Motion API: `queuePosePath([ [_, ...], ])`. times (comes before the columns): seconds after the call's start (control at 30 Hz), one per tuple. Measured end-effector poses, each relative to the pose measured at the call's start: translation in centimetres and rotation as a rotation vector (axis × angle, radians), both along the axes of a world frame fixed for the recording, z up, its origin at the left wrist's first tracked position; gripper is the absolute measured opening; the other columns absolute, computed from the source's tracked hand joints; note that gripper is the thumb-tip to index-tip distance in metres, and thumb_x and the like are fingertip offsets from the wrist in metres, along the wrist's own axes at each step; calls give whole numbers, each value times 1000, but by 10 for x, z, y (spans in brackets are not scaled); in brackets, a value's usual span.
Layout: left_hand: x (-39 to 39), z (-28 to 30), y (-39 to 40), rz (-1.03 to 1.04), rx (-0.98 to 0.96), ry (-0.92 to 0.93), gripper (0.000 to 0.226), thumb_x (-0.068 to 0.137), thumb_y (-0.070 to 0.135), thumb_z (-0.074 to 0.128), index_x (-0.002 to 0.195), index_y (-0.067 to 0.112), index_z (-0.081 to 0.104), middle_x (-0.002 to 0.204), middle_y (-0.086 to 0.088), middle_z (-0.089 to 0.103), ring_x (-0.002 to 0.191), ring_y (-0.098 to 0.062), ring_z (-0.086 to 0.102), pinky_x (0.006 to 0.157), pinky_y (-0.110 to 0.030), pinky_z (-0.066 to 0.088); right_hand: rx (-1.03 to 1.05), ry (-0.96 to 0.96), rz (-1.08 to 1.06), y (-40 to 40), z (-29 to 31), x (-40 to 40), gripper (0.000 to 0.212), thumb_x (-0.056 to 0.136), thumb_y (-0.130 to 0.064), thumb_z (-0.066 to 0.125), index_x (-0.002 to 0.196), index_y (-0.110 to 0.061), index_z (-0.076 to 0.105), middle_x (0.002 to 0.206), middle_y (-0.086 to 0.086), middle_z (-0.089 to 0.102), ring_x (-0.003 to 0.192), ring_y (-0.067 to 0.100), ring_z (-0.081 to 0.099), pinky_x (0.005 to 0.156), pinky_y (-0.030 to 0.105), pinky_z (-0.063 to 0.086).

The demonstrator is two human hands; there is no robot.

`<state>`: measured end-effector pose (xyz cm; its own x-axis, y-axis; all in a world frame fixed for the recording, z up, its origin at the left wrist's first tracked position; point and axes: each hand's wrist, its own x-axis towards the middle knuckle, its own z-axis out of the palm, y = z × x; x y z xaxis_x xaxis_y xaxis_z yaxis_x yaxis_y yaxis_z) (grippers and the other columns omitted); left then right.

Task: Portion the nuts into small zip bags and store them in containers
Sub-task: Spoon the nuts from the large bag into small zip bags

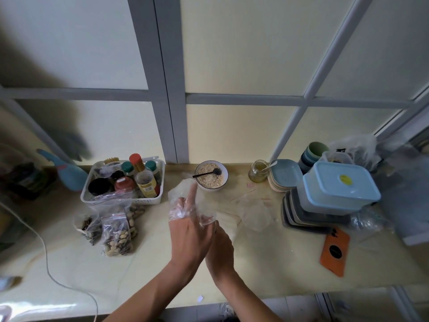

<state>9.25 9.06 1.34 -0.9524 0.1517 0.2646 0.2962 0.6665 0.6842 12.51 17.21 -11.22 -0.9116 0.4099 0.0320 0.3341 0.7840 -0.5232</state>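
At the counter's middle, the left hand [189,225] is half inside a thin clear plastic glove [183,205], fingers straight, while the right hand [219,246] pinches its cuff. Filled zip bags of nuts [117,231] lie left, near the basket [123,198]: light, soft, slippery, best pinched at the sealed top. Containers [334,187] are stacked at right.

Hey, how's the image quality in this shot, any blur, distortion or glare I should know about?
Head view: wide-angle lens bows the window frame and stretches the corners; left and right edges are smeared and soft; the centre is sharper, with the hands and bowl readable; backlit frosted panes give flat, soft light; a small glare patch lies on the counter edge.
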Motion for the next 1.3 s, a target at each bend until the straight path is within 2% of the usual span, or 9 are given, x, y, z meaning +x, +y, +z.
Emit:
queuePosePath([
  [0.17, -13, -13, -18, 125, -36, -34, 82, 74, 40, 47, 150, 12, 31, 94, -8, 61, 87, -33, 57, 102, -40, 34, -168, 55, -101, 2, 14, 0, 23, 107, -30, 39, 99, -17, 56, 87, 4, 68, 88, 26, 65, 66, 32, 36],
  [0.3, -25, -43, -38, 200, -128, -251, 80, 76, 50, 44, 142, 7, 31, 141, -13, 48, 106, -40, 63, 89, -53, 53, -263, 53, -146, 6, 11, -7, 25, 107, -30, 41, 101, -15, 60, 83, 5, 73, 84, 30, 68, 65, 35, 45],
  [0.5, -26, -84, -52, 179, -150, -449, 78, 79, 46, 53, 143, 15, 23, 130, -23, 53, 109, -46, 60, 83, -55, 56, -671, -50, -318, 11, 8, -19, 25, 105, -34, 44, 90, -27, 63, 77, -4, 75, 74, 11, 73, 75, 37, 58],
  [0.63, -21, -77, -56, 129, -85, -643, 65, 96, 24, 56, 153, 10, 27, 153, -19, 37, 140, -38, 38, 112, -45, 34, -862, -11, -421, 13, 17, -14, 28, 106, -32, 45, 92, -23, 68, 80, -3, 78, 72, 10, 76, 68, 28, 56],
  [0.7, -24, -84, -58, 183, -73, -655, 55, 94, 14, 62, 142, 1, 39, 143, -21, 44, 134, -38, 42, 106, -42, 36, -884, 30, -424, 13, 27, -9, 32, 106, -32, 44, 89, -25, 70, 78, -3, 78, 75, 12, 76, 74, 31, 57],
  [0.8, -21, -81, -59, 226, -21, -538, 16, 91, 15, 65, 93, 21, 51, 89, 5, 47, 92, -25, 49, 79, -32, 34, -898, 73, -422, 14, 48, -2, 34, 108, -29, 41, 93, -19, 70, 77, -2, 78, 70, 13, 76, 66, 22, 54],
  [0.87, -22, -81, -62, 214, -57, -503, 25, 87, 17, 66, 78, 23, 44, 76, 9, 41, 74, -16, 43, 71, -32, 35, -885, 101, -424, 15, 60, 2, 35, 108, -30, 40, 94, -18, 70, 78, -3, 78, 67, 14, 75, 67, 23, 55],
  [1.0, -29, -104, -69, 108, -133, -593, 47, 67, 34, 67, 101, 27, 35, 95, -7, 55, 84, -27, 53, 73, -41, 48, -869, 135, -399, 18, 74, 9, 38, 109, -33, 39, 93, -17, 70, 77, -1, 78, 66, 17, 75, 74, 35, 58],
  [1.3, -30, -105, -65, 9, -92, -557, 59, 76, 19, 80, 121, 9, 43, 114, -10, 54, 99, -28, 54, 87, -38, 46, -879, 158, -423, 22, 84, 15, 38, 109, -33, 38, 94, -18, 69, 76, 1, 77, 66, 18, 75, 75, 39, 60],
])
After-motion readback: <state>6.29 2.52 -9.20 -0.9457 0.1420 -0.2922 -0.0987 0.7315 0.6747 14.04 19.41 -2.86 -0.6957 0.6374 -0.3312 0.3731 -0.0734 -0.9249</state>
